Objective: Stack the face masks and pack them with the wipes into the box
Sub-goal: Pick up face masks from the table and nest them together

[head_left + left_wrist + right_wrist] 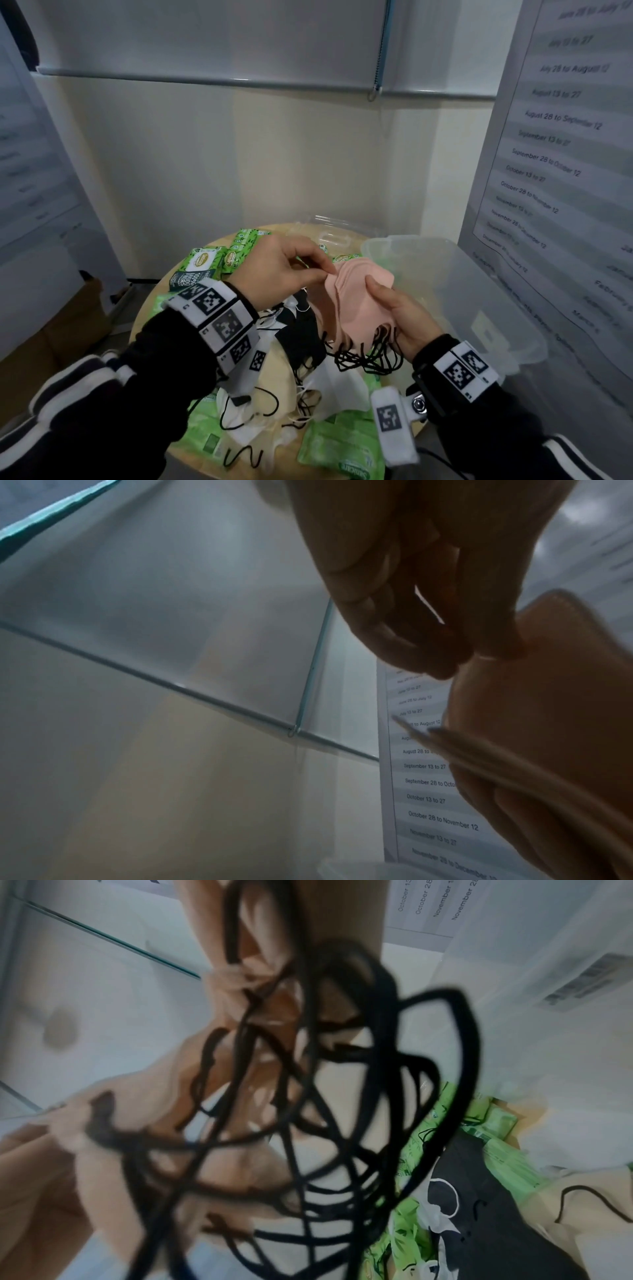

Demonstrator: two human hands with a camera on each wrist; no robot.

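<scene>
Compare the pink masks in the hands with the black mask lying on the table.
The pink masks are a neat stack held above the table; the black mask lies loose in the pile on the table. The right hand holds the pink masks from beneath and the left hand pinches their top edge; no hand touches the black mask. The pink masks' black ear loops dangle free. Both are soft, folded face masks, and neither is in the box yet.

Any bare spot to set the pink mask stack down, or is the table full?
The round table is crowded: wipe packs at the far left, loose masks in the middle, more packs at the near edge. The clear box right of both hands looks mostly bare inside. The pink stack is held above the table.
</scene>
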